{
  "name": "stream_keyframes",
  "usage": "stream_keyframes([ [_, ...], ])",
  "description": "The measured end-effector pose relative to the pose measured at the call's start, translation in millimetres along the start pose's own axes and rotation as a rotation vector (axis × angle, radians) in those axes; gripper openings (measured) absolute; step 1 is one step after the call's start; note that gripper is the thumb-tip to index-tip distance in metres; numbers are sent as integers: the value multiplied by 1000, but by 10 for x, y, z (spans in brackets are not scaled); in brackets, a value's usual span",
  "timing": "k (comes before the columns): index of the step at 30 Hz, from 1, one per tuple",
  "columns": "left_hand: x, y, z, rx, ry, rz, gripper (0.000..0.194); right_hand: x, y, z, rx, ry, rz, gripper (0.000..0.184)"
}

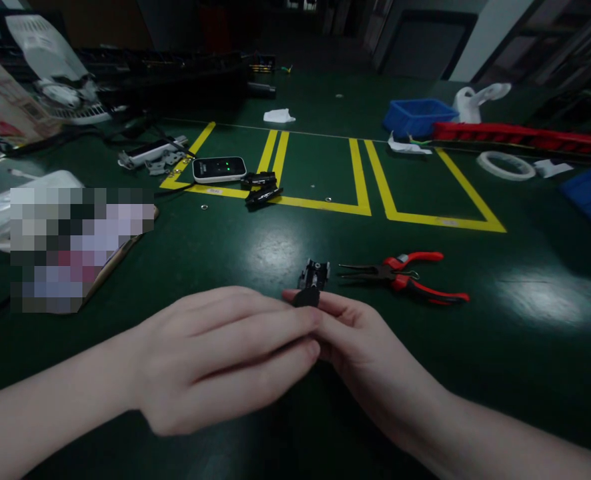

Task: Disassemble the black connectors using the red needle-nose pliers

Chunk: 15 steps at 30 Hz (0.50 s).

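Note:
Both my hands meet low in the middle of the green table (pixel 500 333). My left hand (pixel 225 353) has its fingers closed together and pressed against my right hand (pixel 370 353). Between the fingertips of both hands sits a small black part (pixel 306 296); its lower half is hidden by my fingers. Just beyond it on the table lies a small black and silver bracket piece (pixel 315 272). Red-handled needle-nose pliers (pixel 405 275) lie to the right of that piece, jaws pointing left.
Yellow tape lines (pixel 360 193) mark boxes on the table. Two black clips (pixel 260 188) and a white device with green lights (pixel 219 169) lie on them. Blue bins (pixel 415 117), a red tray (pixel 525 137), a tape roll (pixel 505 165), a fan (pixel 68 100) and cables stand further back.

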<state>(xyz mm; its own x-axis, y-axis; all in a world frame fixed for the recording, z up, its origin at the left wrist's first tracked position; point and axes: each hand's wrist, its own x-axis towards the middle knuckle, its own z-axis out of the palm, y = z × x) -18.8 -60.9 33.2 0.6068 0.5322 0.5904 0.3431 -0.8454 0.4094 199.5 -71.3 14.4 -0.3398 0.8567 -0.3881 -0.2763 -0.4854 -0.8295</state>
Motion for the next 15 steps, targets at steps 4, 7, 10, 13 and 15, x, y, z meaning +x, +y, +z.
stream_keyframes([
  [4, 76, -214, -75, -47, 73, 79, 27, -23, -30, -84, -15, 71, -107, 22],
  [7, 97, -256, -55, -205, 231, 31, 33, -82, -127, -119, -53, 134, -257, 17],
  [10, 57, -186, -13, -287, 312, -50, 28, -187, -213, -120, -176, 161, -531, 8],
  [13, -7, -110, 11, -314, 378, -114, 30, -313, -259, -133, -421, 182, -759, 17],
  [15, -32, -86, 19, -271, 418, -258, 37, -375, -301, -148, -608, 169, -836, 30],
])
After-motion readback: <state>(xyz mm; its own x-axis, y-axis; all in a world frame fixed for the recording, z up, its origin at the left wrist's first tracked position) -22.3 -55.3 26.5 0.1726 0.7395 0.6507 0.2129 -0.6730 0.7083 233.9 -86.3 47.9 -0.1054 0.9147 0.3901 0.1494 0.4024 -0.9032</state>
